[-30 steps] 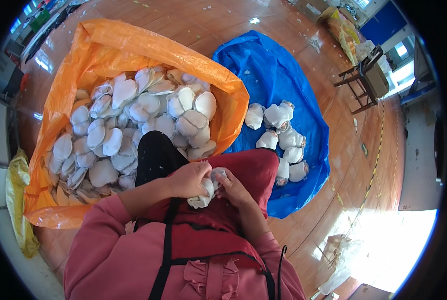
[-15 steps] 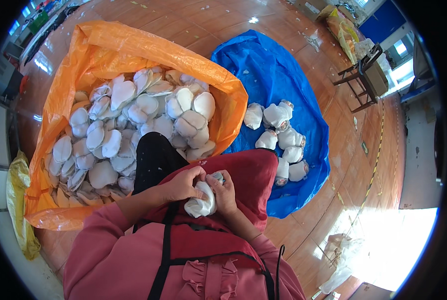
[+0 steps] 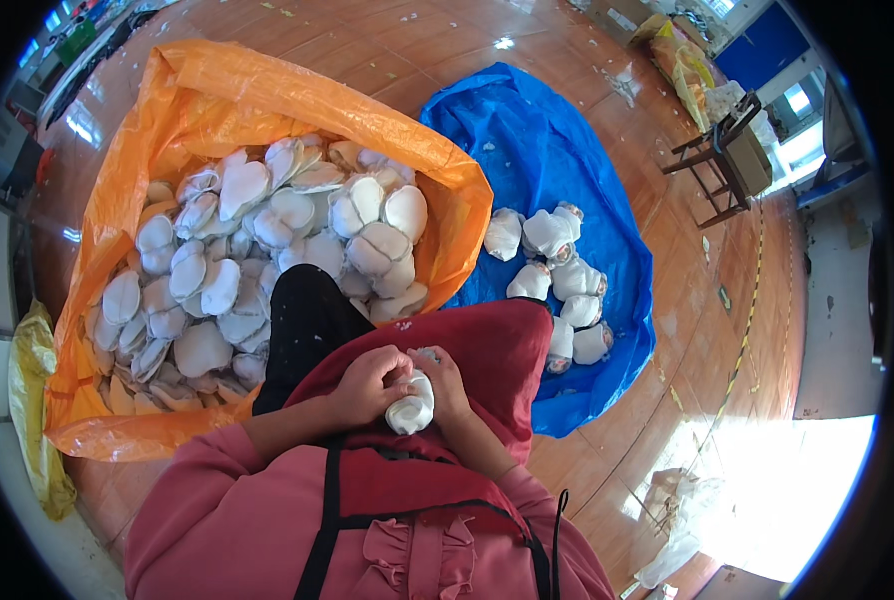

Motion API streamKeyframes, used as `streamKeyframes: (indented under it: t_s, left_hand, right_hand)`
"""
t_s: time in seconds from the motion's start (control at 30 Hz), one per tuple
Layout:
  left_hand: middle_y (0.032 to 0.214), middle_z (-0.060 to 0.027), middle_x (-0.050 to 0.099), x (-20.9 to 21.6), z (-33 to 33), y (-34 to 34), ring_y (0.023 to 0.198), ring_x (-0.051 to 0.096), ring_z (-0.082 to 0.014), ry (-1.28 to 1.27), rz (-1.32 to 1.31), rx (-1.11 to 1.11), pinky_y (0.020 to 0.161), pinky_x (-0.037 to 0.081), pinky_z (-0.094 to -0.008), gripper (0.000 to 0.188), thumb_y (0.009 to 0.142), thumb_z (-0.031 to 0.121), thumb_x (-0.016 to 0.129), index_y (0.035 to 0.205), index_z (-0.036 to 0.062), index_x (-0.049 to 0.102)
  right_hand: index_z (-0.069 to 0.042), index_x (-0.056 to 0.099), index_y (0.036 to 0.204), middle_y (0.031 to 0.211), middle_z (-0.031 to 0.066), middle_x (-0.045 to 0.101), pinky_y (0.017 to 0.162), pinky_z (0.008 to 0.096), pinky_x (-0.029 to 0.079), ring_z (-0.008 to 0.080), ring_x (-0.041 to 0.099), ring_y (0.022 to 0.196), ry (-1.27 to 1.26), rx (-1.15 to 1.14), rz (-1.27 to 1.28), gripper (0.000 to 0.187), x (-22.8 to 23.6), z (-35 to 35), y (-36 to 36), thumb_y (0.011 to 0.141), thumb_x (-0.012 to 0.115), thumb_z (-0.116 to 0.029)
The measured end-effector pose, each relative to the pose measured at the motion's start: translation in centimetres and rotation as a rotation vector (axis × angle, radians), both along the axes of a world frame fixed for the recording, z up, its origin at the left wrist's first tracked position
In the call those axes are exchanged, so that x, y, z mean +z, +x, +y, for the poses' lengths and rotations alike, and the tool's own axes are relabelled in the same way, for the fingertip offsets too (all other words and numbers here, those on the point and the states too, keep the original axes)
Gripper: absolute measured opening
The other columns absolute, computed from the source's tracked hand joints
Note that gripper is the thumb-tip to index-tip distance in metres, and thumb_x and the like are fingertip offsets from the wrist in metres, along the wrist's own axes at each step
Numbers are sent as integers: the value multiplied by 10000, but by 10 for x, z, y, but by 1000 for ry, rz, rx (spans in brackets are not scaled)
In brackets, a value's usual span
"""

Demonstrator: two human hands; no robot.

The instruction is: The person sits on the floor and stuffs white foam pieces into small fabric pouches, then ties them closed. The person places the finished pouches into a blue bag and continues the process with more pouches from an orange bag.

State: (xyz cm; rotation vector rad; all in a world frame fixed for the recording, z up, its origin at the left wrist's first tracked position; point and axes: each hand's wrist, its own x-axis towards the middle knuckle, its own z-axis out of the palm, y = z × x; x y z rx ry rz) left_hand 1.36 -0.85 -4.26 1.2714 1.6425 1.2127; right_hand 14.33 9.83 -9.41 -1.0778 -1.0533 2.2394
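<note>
Over my lap I hold a small, rounded white fabric bundle (image 3: 410,411) between both hands. My left hand (image 3: 372,385) grips it from the left, fingers curled and thumb pressed against its upper part. My right hand (image 3: 446,384) wraps round its right side, with a greyish bit showing by the fingers at the far end. Ahead on the left, an orange sack (image 3: 267,92) lies wide open, filled with flat oval white pads (image 3: 205,348). To its right, a blue sack (image 3: 523,130) carries several stuffed white bundles (image 3: 550,234) like the one I hold.
A dark wooden chair (image 3: 719,160) stands on the tiled floor at the far right. Yellow sacking (image 3: 35,400) lies by the left wall. Crumpled clear plastic (image 3: 673,530) rests at the lower right, beside a bright patch of sunlight. Small scraps dot the floor.
The bundle has turned more upright and now looks rounder and more compact. My left fingers have curled in over its top, and my right hand has closed further round its side.
</note>
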Motion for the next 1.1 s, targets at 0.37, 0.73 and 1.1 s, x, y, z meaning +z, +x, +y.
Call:
streamKeyframes:
  t_s: [0.37, 0.73, 1.1]
  left_hand:
    - [875, -53, 585, 14, 23, -7, 797, 566, -165, -274, -100, 22, 729, 472, -299, 462, 711, 152, 844, 1032, 42, 531]
    - [739, -83, 560, 5, 8, 8, 660, 560, -196, 56, 155, -88, 611, 455, -328, 247, 766, 57, 762, 890, 45, 548]
    - [863, -167, 660, 39, 34, -16, 803, 658, -300, -347, 230, -154, 729, 514, -383, 450, 679, 275, 852, 941, -3, 614]
  right_hand:
    - [-10, 554, 872, 732, 72, 618, 611, 303, 484, 125, 578, 659, 600, 44, -339, 252, 25, 8, -5, 847, 744, -174]
    - [-56, 578, 905, 759, -6, 579, 603, 238, 438, 77, 519, 662, -133, -27, -160, 188, 10, 1, 4, 883, 723, -174]
    - [-37, 569, 935, 749, -10, 578, 580, 233, 431, 54, 517, 645, 187, -68, -293, 229, 11, 14, -9, 879, 737, -181]
